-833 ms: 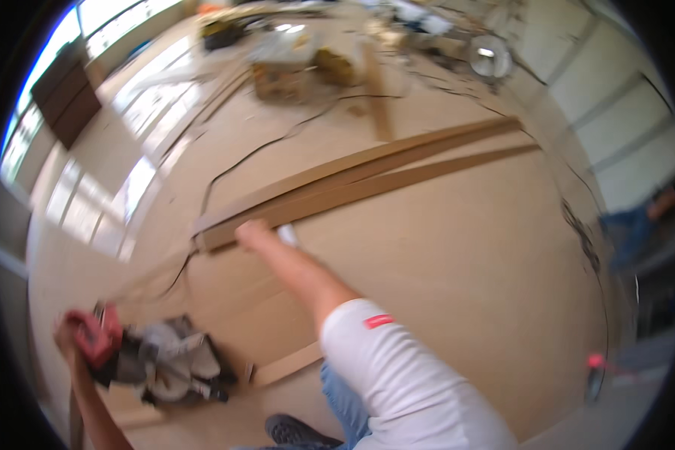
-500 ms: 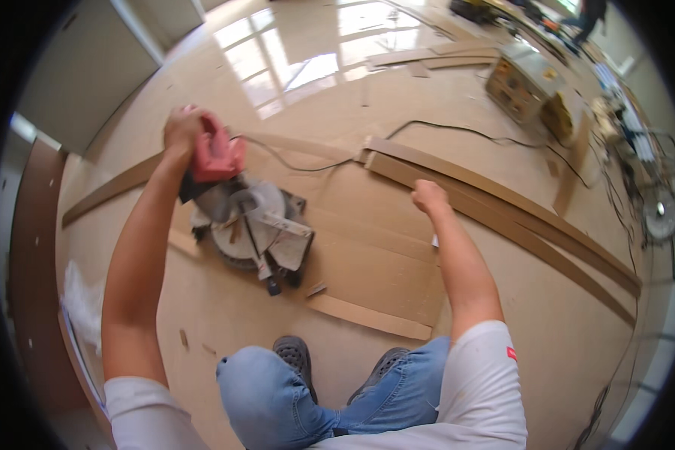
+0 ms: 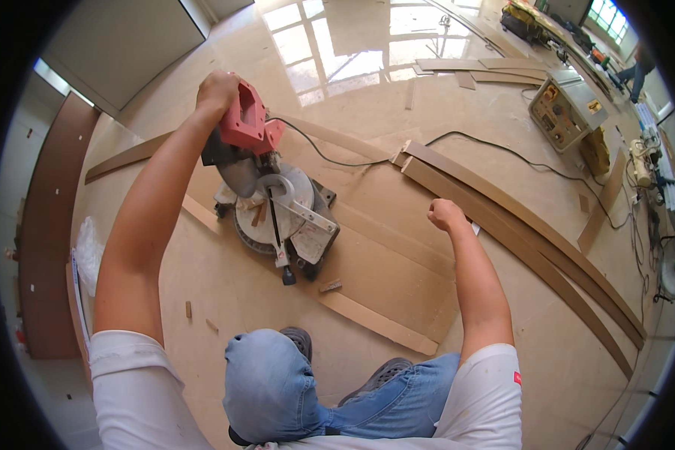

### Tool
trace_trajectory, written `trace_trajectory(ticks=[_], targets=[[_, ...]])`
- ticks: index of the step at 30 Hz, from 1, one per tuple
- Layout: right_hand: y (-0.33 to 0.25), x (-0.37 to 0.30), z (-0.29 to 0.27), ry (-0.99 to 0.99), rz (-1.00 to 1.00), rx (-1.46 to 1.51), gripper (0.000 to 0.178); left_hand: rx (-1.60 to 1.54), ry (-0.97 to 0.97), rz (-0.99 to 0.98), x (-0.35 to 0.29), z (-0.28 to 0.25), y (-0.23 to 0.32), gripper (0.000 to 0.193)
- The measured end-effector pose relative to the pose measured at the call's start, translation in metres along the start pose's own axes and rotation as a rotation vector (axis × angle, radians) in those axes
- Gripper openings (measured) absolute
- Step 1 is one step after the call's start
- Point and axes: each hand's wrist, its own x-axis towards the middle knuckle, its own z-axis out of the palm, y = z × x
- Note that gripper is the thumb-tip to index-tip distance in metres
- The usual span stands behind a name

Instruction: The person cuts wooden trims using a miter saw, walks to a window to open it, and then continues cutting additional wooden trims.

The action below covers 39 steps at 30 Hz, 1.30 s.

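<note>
My left hand [image 3: 219,91] is wrapped round the red handle [image 3: 247,124] of a miter saw. The saw's head is raised over its round grey table [image 3: 296,184], where a small wood offcut [image 3: 258,216] lies. The saw stands on a flattened cardboard sheet [image 3: 394,266]. On the right, my right hand [image 3: 447,214] is closed in a fist, just short of the near long brown board [image 3: 495,226]. Whether anything is inside that fist is hidden. A second long board [image 3: 495,189] lies alongside, on the far side.
Small offcuts [image 3: 331,285] lie near my shoes. A black cord [image 3: 502,143] runs across the floor to the right. A metal-cased machine [image 3: 566,112] stands at far right, with loose planks [image 3: 495,69] behind. A brown panel [image 3: 52,232] leans at left. Another person [image 3: 637,75] is far off.
The view has shifted, so the scene sits farther right. The saw's head and my left hand appear slightly higher over the table. My right hand, still closed, has come a little closer to me.
</note>
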Motion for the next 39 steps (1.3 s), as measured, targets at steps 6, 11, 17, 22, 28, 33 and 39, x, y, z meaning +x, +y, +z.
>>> trace_trajectory(ticks=[6, 11, 17, 22, 28, 33, 39], targets=[[0.001, 0.010, 0.012, -0.043, -0.041, -0.011, 0.027, 0.272, -0.068, 0.124, 0.027, -0.010, 0.017, 0.036], [-0.009, 0.013, 0.024, -0.092, -0.009, -0.050, 0.030, 0.332, -0.029, 0.218, 0.045, -0.012, 0.004, 0.035], [0.004, 0.022, 0.031, -0.107, -0.002, -0.090, 0.029, 0.387, -0.222, 0.387, 0.020, -0.038, 0.034, 0.040], [-0.025, 0.025, 0.032, -0.062, -0.058, -0.103, 0.027, 0.277, -0.147, 0.645, -0.068, -0.118, 0.024, 0.043], [-0.067, 0.020, 0.017, -0.010, -0.092, -0.148, 0.023, 0.370, 0.041, 0.540, -0.199, -0.212, -0.071, 0.020], [-0.086, 0.049, 0.028, 0.197, 0.026, 0.003, 0.029, 0.601, -0.630, 0.052, -0.324, -0.270, -0.162, 0.054], [-0.133, 0.042, 0.025, 0.186, 0.023, 0.059, 0.028, 0.592, -0.929, -0.432, -0.403, -0.321, -0.213, 0.059]])
